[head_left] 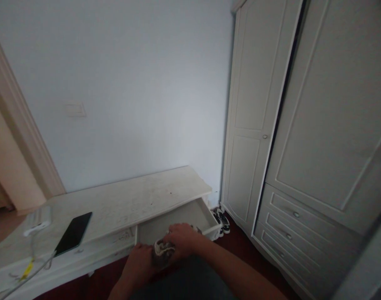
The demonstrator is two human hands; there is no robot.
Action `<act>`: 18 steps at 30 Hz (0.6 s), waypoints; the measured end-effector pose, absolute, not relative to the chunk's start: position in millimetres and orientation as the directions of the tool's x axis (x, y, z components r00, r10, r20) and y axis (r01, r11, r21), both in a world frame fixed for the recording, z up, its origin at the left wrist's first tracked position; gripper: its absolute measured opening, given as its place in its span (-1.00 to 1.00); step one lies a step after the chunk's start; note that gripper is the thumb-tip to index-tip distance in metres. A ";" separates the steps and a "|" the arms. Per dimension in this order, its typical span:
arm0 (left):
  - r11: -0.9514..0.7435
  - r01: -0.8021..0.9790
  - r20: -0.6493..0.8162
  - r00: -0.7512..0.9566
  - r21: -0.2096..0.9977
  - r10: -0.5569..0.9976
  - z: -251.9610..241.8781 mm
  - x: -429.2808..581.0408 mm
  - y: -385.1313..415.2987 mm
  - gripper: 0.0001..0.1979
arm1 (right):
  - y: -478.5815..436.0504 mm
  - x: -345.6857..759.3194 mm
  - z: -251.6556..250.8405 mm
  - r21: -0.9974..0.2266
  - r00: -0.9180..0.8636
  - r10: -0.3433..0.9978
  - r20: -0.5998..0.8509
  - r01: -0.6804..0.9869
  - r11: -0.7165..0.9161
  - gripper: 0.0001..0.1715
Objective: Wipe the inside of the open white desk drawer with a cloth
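Note:
Both of my hands are at the front of an open white drawer [178, 218]. A bundled grey-brown cloth with a pale cord or edge [163, 249] sits between them. My left hand [142, 259] has its fingers closed on the left side of the cloth. My right hand [183, 239] is curled over its right side, above the drawer's front edge. Another bit of patterned material shows just beyond my right hand. The drawer's visible inside is pale and bare; its near part is hidden behind my hands.
On the white cabinet top [130, 200] lie a dark phone [74, 232] and a white device [38, 220] with cables. Black-and-white shoes [222, 221] stand on the red floor beyond the drawer. A white wardrobe [249, 125] rises at the right.

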State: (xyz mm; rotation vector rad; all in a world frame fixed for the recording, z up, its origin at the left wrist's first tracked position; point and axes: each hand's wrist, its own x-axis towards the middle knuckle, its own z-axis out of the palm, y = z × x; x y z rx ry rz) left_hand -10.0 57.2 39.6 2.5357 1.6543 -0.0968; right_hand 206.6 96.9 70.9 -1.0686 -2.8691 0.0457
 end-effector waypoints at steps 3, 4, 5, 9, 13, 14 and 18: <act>-0.399 0.912 -0.076 0.406 0.092 0.911 32.5 -13.5 58.4 -0.58 | 103.6 258.9 71.7 -0.127 -0.710 0.701 0.075 0.690 0.713 -0.39; -0.401 0.910 -0.066 0.408 0.102 0.910 30.5 -14.6 58.9 -0.57 | 106.4 277.3 74.2 -0.147 -0.685 0.726 0.055 0.714 0.684 -0.41; -0.401 0.910 -0.061 0.409 0.110 0.911 28.9 -15.4 59.4 -0.57 | 108.9 294.8 77.3 -0.164 -0.656 0.754 0.034 0.741 0.651 -0.42; -0.397 0.911 -0.058 0.405 0.109 0.913 25.6 -15.9 59.8 -0.56 | 113.0 340.7 86.4 -0.212 -0.558 0.830 0.014 0.809 0.547 -0.47; -0.403 0.910 -0.074 0.410 0.095 0.909 26.6 -12.7 58.4 -0.52 | 110.7 324.3 82.1 -0.196 -0.571 0.819 0.061 0.797 0.571 -0.44; -0.405 0.910 -0.084 0.412 0.087 0.907 27.5 -11.8 58.2 -0.52 | 110.5 310.6 80.4 -0.175 -0.596 0.801 0.057 0.783 0.596 -0.43; -0.412 0.909 -0.105 0.417 0.071 0.903 32.1 -10.0 58.1 -0.54 | 111.9 238.6 77.1 -0.125 -0.730 0.683 0.011 0.677 0.725 -0.48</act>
